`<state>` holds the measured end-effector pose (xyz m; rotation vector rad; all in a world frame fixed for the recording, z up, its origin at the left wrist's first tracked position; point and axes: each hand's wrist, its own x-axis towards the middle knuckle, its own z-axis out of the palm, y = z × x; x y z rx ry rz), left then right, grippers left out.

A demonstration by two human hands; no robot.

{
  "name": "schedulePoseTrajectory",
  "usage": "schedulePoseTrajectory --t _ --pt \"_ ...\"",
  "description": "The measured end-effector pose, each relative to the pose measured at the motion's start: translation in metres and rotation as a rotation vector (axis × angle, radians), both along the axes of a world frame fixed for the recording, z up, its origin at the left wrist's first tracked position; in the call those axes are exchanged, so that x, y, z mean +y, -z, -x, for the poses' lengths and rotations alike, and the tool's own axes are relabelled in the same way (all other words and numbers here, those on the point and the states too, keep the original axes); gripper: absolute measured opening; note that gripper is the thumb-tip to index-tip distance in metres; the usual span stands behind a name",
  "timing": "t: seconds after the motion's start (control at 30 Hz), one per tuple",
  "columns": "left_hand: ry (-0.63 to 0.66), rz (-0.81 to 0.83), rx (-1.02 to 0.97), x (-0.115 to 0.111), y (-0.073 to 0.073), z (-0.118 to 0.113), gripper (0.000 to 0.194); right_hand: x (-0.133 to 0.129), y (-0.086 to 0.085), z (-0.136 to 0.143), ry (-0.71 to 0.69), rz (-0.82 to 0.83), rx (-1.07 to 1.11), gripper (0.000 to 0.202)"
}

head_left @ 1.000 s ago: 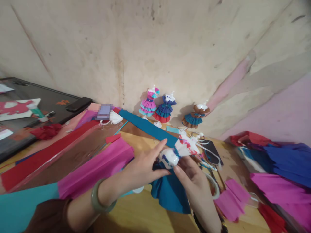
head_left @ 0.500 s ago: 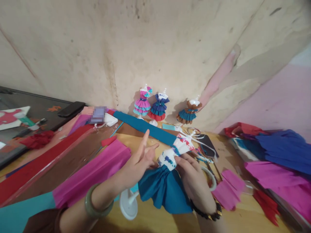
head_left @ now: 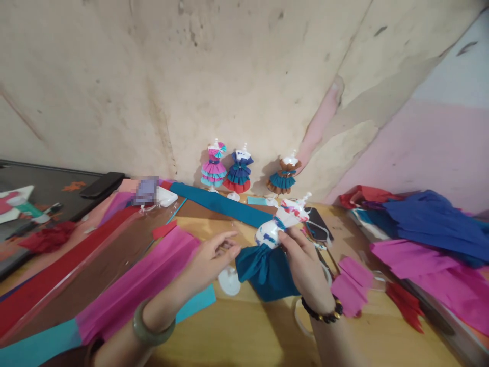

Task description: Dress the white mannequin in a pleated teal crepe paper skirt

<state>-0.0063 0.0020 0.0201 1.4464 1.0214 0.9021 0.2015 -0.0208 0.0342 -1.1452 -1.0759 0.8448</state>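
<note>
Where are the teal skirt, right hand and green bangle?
Teal skirt [head_left: 268, 274]: head view, on the middle of its flared front.
Right hand [head_left: 308, 266]: head view, on the back of the hand.
Green bangle [head_left: 139, 326]: head view, on the left side of its band.

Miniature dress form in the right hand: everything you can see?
The miniature dress form has a glossy white, plastic-looking torso, blotched red-pink on the bust and blue on the hips, a teal waistband and a white knobbed neck. A gathered teal skirt, paper- or fabric-like, flares below the hips. It tilts, neck toward picture-right, over the wooden table. The right hand grips its hip; the left hand is close to the skirt, contact unclear.
</note>
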Motion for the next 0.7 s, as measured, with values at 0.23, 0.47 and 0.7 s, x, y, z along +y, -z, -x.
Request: schedulePoseTrajectory --t 0.23,0.47,0.7 --pt "-0.096 -0.074 0.008 -0.03 0.012 0.013 0.051 -0.016 -0.01 0.031 -0.262 -0.001 0.03 0.024" --pt "-0.251 -0.286 0.018 -0.056 0.026 0.01 0.055 -0.027 -0.001 0.054 -0.219 -0.033 -0.15 0.024" --pt "-0.238 -0.299 -0.098 -0.037 0.034 0.002 0.045 -0.023 0.009 0.058 -0.144 -0.061 -0.215 0.026"
